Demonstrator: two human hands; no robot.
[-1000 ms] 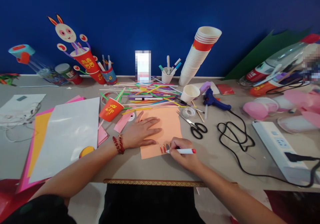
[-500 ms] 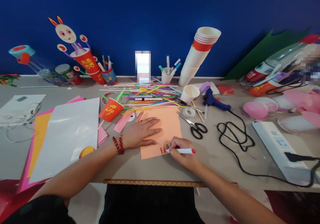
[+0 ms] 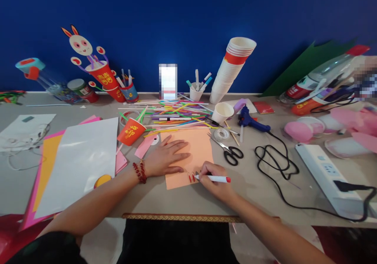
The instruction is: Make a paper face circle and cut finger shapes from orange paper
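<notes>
My left hand (image 3: pixel 169 157) lies flat with fingers spread on a sheet of orange paper (image 3: pixel 202 146), pressing on its left side. My right hand (image 3: pixel 213 181) is closed around a white marker with a red end (image 3: pixel 218 179). The marker's tip rests at small red-filled oval shapes (image 3: pixel 191 177) drawn near the paper's lower edge. A pink paper piece (image 3: pixel 144 146) lies just beyond my left hand. Black-handled scissors (image 3: pixel 231 154) lie right of the paper, below a roll of clear tape (image 3: pixel 221 133).
Colourful straws or sticks (image 3: pixel 179 113) pile up behind the paper. A blue glue gun (image 3: pixel 251 119) trails its cord toward a white power strip (image 3: pixel 326 173). Stacked paper cups (image 3: pixel 229 71) lean at the back. White sheets (image 3: pixel 79 158) over coloured paper lie left, near a red cup (image 3: pixel 131 131).
The view has tilted slightly, so the background sits a little lower. My right hand keeps the marker at the drawn ovals; my left hand stays in place.
</notes>
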